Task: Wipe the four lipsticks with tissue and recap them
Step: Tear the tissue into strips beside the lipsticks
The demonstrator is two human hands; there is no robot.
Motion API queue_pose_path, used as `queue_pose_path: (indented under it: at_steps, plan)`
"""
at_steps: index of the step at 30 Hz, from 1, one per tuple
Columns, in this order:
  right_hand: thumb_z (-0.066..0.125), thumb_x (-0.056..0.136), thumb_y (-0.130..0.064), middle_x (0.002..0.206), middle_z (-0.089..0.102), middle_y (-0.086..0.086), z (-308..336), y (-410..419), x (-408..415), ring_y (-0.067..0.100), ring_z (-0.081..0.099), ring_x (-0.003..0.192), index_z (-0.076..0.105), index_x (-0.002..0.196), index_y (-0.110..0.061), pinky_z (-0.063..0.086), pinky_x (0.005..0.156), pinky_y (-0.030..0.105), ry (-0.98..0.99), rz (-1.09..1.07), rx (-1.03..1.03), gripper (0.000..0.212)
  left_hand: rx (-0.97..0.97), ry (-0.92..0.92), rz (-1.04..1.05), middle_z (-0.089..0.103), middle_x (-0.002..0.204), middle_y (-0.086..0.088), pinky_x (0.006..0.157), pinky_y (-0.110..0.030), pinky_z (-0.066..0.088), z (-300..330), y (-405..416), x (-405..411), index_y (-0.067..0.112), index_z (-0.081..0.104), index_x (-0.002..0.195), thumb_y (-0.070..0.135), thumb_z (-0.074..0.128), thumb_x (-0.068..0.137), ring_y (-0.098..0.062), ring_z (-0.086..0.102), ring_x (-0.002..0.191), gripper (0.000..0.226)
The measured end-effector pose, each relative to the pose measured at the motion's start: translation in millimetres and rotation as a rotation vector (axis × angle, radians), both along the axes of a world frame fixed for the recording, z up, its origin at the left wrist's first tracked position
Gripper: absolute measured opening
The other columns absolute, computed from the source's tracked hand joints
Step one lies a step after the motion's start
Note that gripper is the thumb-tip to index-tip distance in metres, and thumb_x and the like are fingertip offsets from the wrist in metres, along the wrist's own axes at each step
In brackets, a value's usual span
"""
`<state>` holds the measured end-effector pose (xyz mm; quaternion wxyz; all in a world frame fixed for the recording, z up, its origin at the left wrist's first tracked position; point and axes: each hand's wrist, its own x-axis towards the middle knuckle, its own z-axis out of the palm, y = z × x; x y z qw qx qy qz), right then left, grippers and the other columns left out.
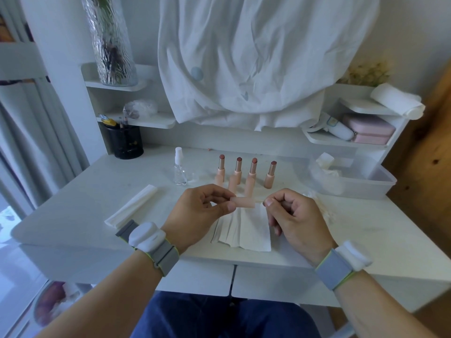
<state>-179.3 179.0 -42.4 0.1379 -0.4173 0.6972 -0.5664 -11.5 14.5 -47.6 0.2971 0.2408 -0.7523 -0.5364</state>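
Observation:
Four uncapped lipsticks with peach bases stand in a row on the white desk: (220, 170), (237, 171), (252, 173), (271, 175). In front of them my left hand (202, 211) pinches a peach lipstick cap (245, 202), held sideways between thumb and fingers. My right hand (292, 220) is just right of the cap, its thumb and forefinger pinching the upper edge of a white tissue (244, 231). The tissue spreads down over the desk between my hands.
A small clear spray bottle (180, 170) stands left of the lipsticks. A folded tissue stack (131, 207) lies at the left. A clear plastic bin (366, 181) holding crumpled tissue sits at the right. A black pen holder (125, 142) is at the back left.

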Motion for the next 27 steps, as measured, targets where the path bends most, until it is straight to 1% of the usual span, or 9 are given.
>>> queue_pose_path:
  at_steps: [2,5,8,11,13,16,18,23,27]
  plan:
    - [0.063,0.104,-0.012,0.061,0.067,0.006,-0.4,-0.5,0.4,0.021,0.055,0.05,0.07,0.085,-0.01,0.05,0.058,0.035,0.018,0.007,0.021,0.02,0.03,0.029,0.0,0.079,0.089,0.008,0.061,-0.016,0.04,-0.5,-0.6,-0.2,0.029,0.081,0.097,0.023,0.083,0.09,-0.02,0.041,0.063,0.009]
    - [0.065,0.103,-0.013,0.062,0.068,0.007,0.2,-0.2,0.8,0.02,0.056,0.05,0.07,0.084,-0.011,0.051,0.058,0.034,0.026,0.021,0.039,0.02,0.045,0.046,0.03,0.079,0.091,0.009,0.059,-0.01,0.039,-1.0,-1.5,-0.7,0.028,0.08,0.097,0.022,0.083,0.09,-0.02,0.042,0.065,0.01]
    - [0.065,0.103,-0.012,0.061,0.068,0.009,1.6,0.6,1.0,0.022,0.055,0.05,0.07,0.084,-0.009,0.049,0.057,0.031,-0.001,0.042,0.02,0.02,0.04,0.041,0.052,0.078,0.091,0.01,0.057,-0.011,0.038,-1.5,-2.0,-1.2,0.028,0.08,0.098,0.023,0.082,0.091,-0.019,0.041,0.063,0.009]
    - [0.064,0.103,-0.01,0.06,0.066,0.007,2.4,0.6,1.3,0.023,0.054,0.05,0.071,0.084,-0.008,0.049,0.057,0.03,-0.024,0.04,-0.002,0.021,0.026,0.02,0.06,0.078,0.089,0.012,0.063,-0.019,0.039,-1.4,-1.4,-1.5,0.03,0.08,0.098,0.025,0.082,0.091,-0.009,0.045,0.057,0.009]
    - [0.063,0.103,-0.009,0.061,0.066,0.009,2.4,0.6,1.1,0.023,0.054,0.05,0.071,0.084,-0.008,0.049,0.057,0.032,-0.039,0.024,-0.014,0.021,0.021,0.011,0.054,0.078,0.089,0.012,0.064,-0.02,0.039,-1.3,-1.3,-1.6,0.03,0.079,0.098,0.025,0.082,0.091,-0.003,0.047,0.055,0.009]
    - [0.063,0.103,-0.01,0.063,0.067,0.011,1.6,0.5,0.9,0.022,0.055,0.05,0.07,0.084,-0.009,0.049,0.058,0.035,-0.025,-0.011,-0.018,0.02,0.021,0.008,0.04,0.078,0.089,0.011,0.059,-0.015,0.039,-1.2,-1.0,-1.3,0.03,0.079,0.097,0.023,0.082,0.091,-0.011,0.043,0.057,0.01]
    - [0.063,0.103,-0.01,0.063,0.068,0.01,0.7,-0.5,0.6,0.021,0.055,0.05,0.07,0.084,-0.009,0.049,0.058,0.035,0.002,-0.023,-0.006,0.02,0.03,0.013,0.04,0.078,0.089,0.01,0.057,-0.013,0.038,-1.2,-1.5,-1.4,0.029,0.08,0.097,0.022,0.082,0.091,-0.014,0.042,0.058,0.01]
    - [0.064,0.103,-0.011,0.06,0.067,0.005,0.3,-0.8,1.4,0.02,0.055,0.049,0.069,0.082,-0.011,0.049,0.059,0.033,0.023,0.002,0.028,0.021,0.052,0.045,0.09,0.079,0.095,0.011,0.067,-0.026,0.041,-3.0,-4.8,-3.1,0.032,0.079,0.096,0.024,0.082,0.091,-0.008,0.046,0.056,0.009]
    - [0.064,0.103,-0.008,0.06,0.065,0.006,2.5,0.2,1.7,0.022,0.054,0.05,0.07,0.084,-0.008,0.049,0.058,0.034,-0.024,0.021,0.0,0.02,0.055,0.043,0.101,0.078,0.095,0.011,0.067,-0.029,0.043,-4.7,-5.4,-3.0,0.035,0.078,0.095,0.025,0.081,0.092,-0.011,0.047,0.057,0.011]
